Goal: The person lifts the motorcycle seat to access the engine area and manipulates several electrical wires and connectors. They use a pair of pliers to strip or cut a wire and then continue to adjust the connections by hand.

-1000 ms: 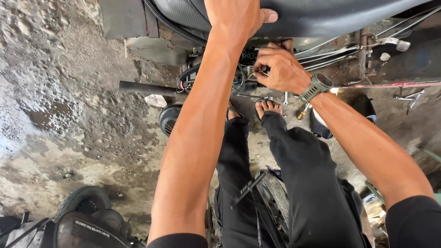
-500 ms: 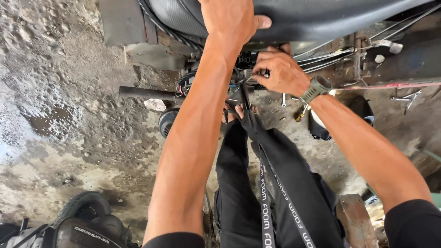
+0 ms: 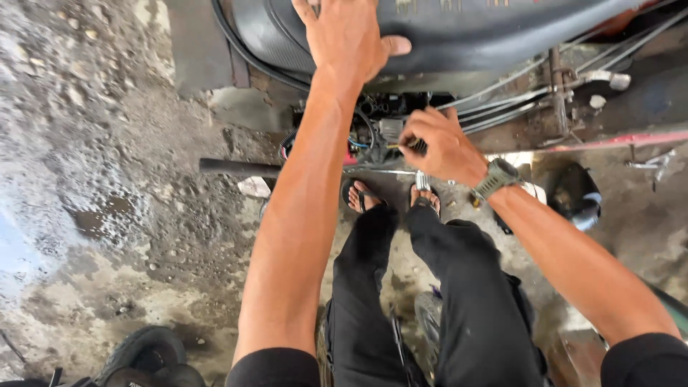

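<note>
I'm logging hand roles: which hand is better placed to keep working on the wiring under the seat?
Right. The right hand already pinches a small tool at the wiring; the left hand is flat on the seat.

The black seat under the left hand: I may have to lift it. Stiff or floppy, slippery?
The black seat probably stays stiff: it keeps its curve under the left hand. Its smooth, slightly glossy skin may be slippery. It looks bulky, so likely awkward one-handed.

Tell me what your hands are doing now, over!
Left hand flat on the black seat, open. Right hand closed on a small tool at the wiring under the seat. Cables crowd close beside it.
</note>
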